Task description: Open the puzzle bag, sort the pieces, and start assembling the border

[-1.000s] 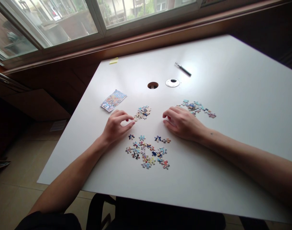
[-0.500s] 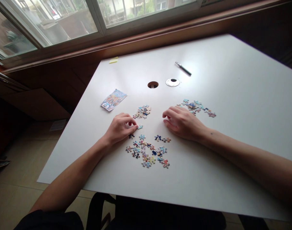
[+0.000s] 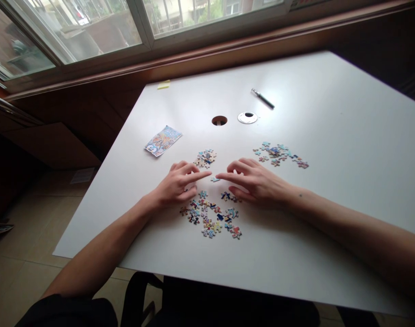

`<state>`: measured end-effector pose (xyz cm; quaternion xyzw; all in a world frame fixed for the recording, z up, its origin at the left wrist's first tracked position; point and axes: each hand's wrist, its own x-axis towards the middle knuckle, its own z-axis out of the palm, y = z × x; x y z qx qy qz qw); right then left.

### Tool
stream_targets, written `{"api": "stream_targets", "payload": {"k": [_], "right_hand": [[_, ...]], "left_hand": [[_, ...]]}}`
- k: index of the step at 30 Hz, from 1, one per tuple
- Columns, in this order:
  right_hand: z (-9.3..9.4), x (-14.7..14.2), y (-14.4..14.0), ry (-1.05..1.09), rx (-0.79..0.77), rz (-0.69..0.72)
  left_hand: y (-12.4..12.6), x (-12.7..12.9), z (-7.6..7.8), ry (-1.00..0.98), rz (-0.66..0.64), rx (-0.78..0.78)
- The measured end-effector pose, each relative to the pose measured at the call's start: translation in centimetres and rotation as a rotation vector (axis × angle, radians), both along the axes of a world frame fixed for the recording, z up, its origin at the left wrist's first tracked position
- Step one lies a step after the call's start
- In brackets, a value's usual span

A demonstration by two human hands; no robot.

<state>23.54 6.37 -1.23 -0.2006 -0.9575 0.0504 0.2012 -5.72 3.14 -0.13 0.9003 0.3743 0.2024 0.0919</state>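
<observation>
My left hand (image 3: 175,186) and right hand (image 3: 258,184) lie on the white table (image 3: 330,136) at mid-frame, index fingers stretched toward each other, gripping nothing. Between the two fingertips sits a single puzzle piece (image 3: 214,179); whether either tip touches it I cannot tell. Loose pieces (image 3: 210,218) spread just below my hands, a small cluster (image 3: 205,158) above, another (image 3: 279,153) to the upper right.
</observation>
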Motion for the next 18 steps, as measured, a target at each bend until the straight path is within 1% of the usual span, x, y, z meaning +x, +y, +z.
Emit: {"api": "stream_targets", "payload": {"k": [1,3,5,7,9,11,14,16,18], "right_hand": [[0.0,0.0,0.0,-0.010,-0.002,0.011],[0.1,0.1,0.1,-0.018,-0.009,-0.031],[0.2,0.3,0.4,0.003,0.004,-0.141],[0.3,0.8,1.1,0.009,0.042,-0.277],[0.3,1.5,1.9,-0.016,0.102,-0.410],[0.2,2.1,2.6,-0.056,0.162,-0.535],[0.0,2.6,3.1,-0.119,0.225,-0.705],[-0.1,2.7,3.1,-0.152,0.251,-0.784],[-0.1,2.5,2.9,-0.152,0.268,-0.812]], "left_hand": [[0.1,0.0,0.1,-0.054,0.038,0.012],[0.4,-0.4,0.2,-0.172,0.157,0.075],[0.9,-1.2,0.2,-0.236,0.283,0.128],[1.3,-2.0,0.1,-0.221,0.359,0.128],[1.6,-2.5,-0.1,-0.156,0.381,0.091],[1.7,-2.7,-0.3,-0.109,0.373,0.058],[1.7,-2.6,-0.5,-0.093,0.357,0.041],[1.7,-2.6,-0.6,-0.104,0.351,0.044],[1.7,-2.6,-0.6,-0.132,0.343,0.048]]}}
